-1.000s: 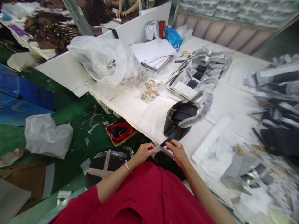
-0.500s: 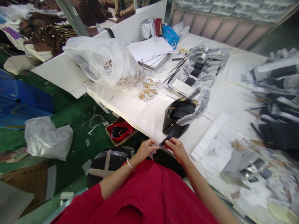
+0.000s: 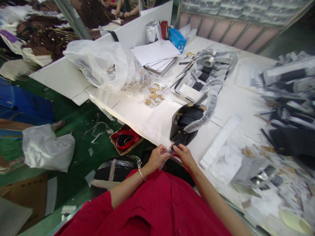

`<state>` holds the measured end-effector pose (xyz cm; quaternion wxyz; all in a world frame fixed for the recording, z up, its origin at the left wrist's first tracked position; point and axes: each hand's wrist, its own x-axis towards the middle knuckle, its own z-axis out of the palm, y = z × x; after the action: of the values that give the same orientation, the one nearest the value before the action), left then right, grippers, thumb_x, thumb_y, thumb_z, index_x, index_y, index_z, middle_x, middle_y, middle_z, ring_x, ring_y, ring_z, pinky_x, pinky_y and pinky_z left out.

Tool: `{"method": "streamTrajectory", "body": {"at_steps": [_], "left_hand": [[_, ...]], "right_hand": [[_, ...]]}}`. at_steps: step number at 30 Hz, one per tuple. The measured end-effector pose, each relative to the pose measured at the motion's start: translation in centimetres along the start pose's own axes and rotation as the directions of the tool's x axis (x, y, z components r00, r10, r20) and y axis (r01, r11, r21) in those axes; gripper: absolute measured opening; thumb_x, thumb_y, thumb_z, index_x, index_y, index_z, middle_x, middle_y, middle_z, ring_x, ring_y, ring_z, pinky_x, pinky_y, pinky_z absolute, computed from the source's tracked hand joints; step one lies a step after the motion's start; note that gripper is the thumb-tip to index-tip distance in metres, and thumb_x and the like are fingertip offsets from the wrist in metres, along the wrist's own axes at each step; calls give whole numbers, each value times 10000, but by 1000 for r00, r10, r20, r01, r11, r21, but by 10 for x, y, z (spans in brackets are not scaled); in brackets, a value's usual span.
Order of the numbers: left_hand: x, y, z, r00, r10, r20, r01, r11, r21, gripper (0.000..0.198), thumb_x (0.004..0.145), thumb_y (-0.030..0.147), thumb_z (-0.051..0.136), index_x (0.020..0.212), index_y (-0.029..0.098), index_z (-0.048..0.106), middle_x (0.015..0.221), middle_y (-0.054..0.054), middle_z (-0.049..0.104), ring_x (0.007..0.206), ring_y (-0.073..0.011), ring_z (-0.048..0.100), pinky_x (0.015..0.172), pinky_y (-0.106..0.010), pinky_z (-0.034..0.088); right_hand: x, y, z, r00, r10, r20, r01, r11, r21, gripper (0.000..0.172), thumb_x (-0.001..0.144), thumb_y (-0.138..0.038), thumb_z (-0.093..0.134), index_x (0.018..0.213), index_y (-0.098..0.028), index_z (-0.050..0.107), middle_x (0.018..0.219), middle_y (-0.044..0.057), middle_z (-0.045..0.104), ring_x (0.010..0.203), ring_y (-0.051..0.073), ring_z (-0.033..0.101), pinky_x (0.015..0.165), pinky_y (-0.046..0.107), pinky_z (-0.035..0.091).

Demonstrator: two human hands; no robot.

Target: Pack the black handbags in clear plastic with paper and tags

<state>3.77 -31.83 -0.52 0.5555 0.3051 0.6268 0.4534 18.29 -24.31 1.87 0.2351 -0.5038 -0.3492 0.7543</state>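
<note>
A black handbag (image 3: 177, 126) stands upright near the front edge of the table, its top open. Its handle (image 3: 205, 114) is wrapped in clear film and arches to the right. A black strap (image 3: 177, 141) runs from the bag down toward me. The fingers of my right hand (image 3: 184, 156) pinch the strap's end. Close beside it, my left hand (image 3: 158, 156) is closed on a thin piece of clear plastic film (image 3: 168, 151) that touches the strap end. Just where the film meets the strap is too small to make out.
Brown tags (image 3: 155, 95) lie behind the bag, beside a big clear plastic bag (image 3: 105, 65). More film-wrapped bag parts (image 3: 206, 72) lie farther back, near a blue box (image 3: 176, 38). Scraps and wrappings cover the table's right side. A box with red contents (image 3: 126, 139) sits below the edge.
My left hand has shifted slightly right, closer to my right hand and the strap end. The view has moved a little. At far left, a person's foot now shows behind the white sack.
</note>
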Motion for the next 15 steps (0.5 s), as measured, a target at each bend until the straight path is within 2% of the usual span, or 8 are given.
{"method": "streamTrajectory", "body": {"at_steps": [4,9,11,15], "left_hand": [[6,4,8,1000,3,23,-3,1000,1,240,703,352,686,747,180,525,622,34,593,576,-124,551,568,-236,386],[28,11,20,1000,1,3,-1,999,-44,323,686,438,716,696,182,520,590,51,524,544,-97,453,543,-228,334],[39,17,28,999,26,-38,-29,998,-63,323,712,452,699,684,182,524,597,48,508,561,-101,445,560,-235,345],[57,37,46,973,126,-193,-145,985,-91,263,795,416,630,714,190,523,680,33,522,653,-120,491,656,-256,406]], "right_hand": [[-3,2,-11,999,38,-27,-36,998,41,441,656,-543,808,924,-211,695,835,-1,687,695,128,624,671,279,546],[-8,4,-24,990,79,-118,-60,987,152,481,624,-581,817,932,-228,706,853,11,689,754,151,641,732,311,557],[-9,3,-28,989,83,-125,-67,990,125,496,614,-580,823,936,-220,712,882,34,708,816,173,656,767,321,545],[-6,0,-31,989,74,-132,-76,997,-9,516,618,-533,837,1002,-208,718,974,65,730,905,199,661,796,325,517]]}}
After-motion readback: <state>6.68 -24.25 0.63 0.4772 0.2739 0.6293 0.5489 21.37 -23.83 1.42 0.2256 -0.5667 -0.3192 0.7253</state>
